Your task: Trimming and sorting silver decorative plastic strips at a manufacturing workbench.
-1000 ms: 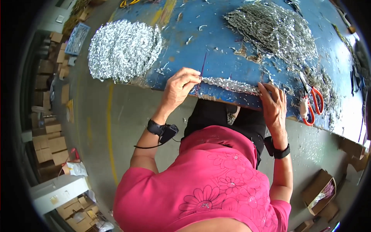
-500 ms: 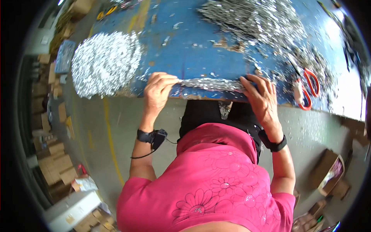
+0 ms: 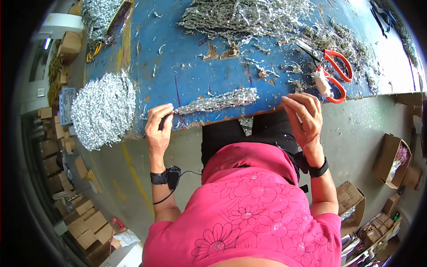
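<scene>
A slim bundle of silver tinsel strands [image 3: 218,102] lies slantwise along the near edge of the blue table [image 3: 191,73]. My left hand [image 3: 159,127] pinches its left end between thumb and fingers. Off the bundle's right end, by the table edge, is my right hand [image 3: 305,118], its fingers bent and the tips drawn together toward the thumb. Anything between those tips is too small to make out. Red-handled scissors [image 3: 342,66], with white wrapping on one handle, rest on the table beyond my right hand.
A shiny silver tinsel pile [image 3: 104,109] hangs slightly over the table's left edge. At the back lies a large heap of silver strands [image 3: 249,18], with loose scraps [image 3: 347,40] to its right. Cardboard boxes [image 3: 393,160] stand on the floor on both sides.
My right hand has come off the bundle's right end, leaving it lying free. My left hand still pinches the other end. The view has shifted, so the table looks tilted.
</scene>
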`<move>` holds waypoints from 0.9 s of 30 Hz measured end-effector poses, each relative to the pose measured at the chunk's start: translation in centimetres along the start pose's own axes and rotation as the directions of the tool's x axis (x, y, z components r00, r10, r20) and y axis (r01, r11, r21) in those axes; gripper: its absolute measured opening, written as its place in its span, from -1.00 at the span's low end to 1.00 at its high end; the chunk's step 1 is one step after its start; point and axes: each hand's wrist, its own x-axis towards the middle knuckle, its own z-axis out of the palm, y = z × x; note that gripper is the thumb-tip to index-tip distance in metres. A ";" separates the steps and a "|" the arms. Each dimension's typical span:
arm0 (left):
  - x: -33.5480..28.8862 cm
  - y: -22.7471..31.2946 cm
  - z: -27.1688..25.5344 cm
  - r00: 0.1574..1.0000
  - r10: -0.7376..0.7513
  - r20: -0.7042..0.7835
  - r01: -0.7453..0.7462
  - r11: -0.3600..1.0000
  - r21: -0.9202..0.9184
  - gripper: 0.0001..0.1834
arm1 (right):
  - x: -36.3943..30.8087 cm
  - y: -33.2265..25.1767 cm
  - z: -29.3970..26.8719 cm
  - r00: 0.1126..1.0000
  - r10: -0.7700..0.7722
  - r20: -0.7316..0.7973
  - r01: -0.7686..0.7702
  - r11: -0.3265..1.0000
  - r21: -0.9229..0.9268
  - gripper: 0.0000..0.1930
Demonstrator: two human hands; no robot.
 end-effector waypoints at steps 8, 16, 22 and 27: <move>4.7 6.1 2.8 0.965 0.233 0.120 -0.223 0.971 -0.090 -0.62 | 1.4 5.2 -6.1 0.983 0.131 -0.132 -0.169 0.928 -0.333 -0.61; 7.1 8.9 9.4 0.897 0.354 0.265 -0.361 0.932 -0.022 -0.68 | 3.5 8.7 -7.2 0.987 0.143 0.071 -0.107 0.922 -0.373 -0.53; 6.6 8.9 10.5 0.914 0.354 0.197 -0.363 0.932 0.012 -0.78 | 4.5 9.2 -8.2 0.959 0.198 0.204 -0.125 0.938 -0.324 -0.47; 7.0 8.5 10.2 0.932 0.315 0.180 -0.299 0.948 -0.111 -0.83 | 5.4 10.1 -8.6 0.943 0.206 0.261 -0.141 0.958 -0.248 -0.54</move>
